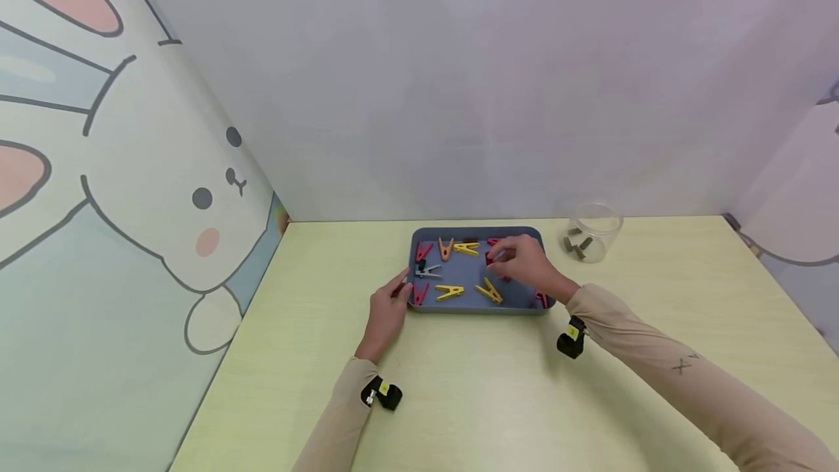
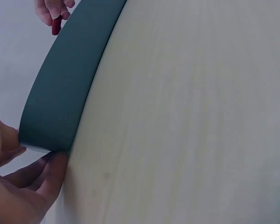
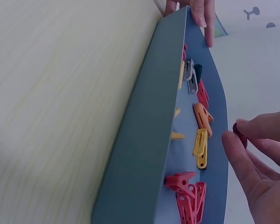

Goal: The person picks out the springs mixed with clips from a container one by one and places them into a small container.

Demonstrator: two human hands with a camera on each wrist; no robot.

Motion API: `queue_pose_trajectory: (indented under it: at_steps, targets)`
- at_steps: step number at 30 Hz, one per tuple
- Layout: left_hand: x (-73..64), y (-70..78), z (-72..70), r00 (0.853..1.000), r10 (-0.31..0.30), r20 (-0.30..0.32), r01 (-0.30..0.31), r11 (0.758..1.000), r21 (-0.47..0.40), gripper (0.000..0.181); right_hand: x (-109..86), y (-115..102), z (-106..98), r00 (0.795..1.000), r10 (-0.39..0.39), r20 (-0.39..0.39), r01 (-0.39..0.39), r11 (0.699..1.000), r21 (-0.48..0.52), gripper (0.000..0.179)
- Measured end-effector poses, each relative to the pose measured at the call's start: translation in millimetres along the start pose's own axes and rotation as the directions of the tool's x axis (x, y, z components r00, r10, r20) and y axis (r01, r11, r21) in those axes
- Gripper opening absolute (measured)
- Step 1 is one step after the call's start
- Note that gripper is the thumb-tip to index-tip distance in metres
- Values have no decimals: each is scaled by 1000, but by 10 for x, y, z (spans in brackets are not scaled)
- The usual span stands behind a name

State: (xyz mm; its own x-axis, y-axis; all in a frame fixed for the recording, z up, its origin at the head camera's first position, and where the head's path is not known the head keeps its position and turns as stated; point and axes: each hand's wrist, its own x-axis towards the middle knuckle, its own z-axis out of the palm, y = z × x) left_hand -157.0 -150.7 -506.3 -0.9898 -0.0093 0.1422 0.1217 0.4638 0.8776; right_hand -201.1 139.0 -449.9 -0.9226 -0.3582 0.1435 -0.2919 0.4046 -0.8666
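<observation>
My right hand (image 1: pixel 526 262) pinches a small dark red ribbed cylinder (image 3: pixel 240 136) between thumb and fingertips, over the right half of a blue-grey tray (image 1: pixel 478 310). At the tray's left end, my left hand (image 1: pixel 385 317) grips the side wall, thumb over the rim and fingers outside. Inside lie spring clips, among them an orange clip (image 1: pixel 446 249), a grey clip (image 1: pixel 429 272), a yellow clip (image 1: pixel 449 291) and a red clip (image 1: pixel 420 293). A dark green ribbed piece (image 3: pixel 198 71) rests beside the grey clip. More red clips (image 3: pixel 189 196) sit toward the right end.
A clear round container (image 1: pixel 608 240) with several small dark grey-green pieces (image 1: pixel 580 245) stands right of the tray, toward the back. Behind the pale wooden table (image 1: pixel 472 392) rises a light wall (image 1: pixel 459 93). A rabbit-patterned panel (image 1: pixel 151 188) borders the left side.
</observation>
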Motion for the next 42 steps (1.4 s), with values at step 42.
queue_pose_trajectory:
  at_steps: [42]
  targets:
    - [-13,9,6,1000,15,-5,-15,1000,10,39,-242,-75,-276,998,-4,-69,-1,997,-72,17]
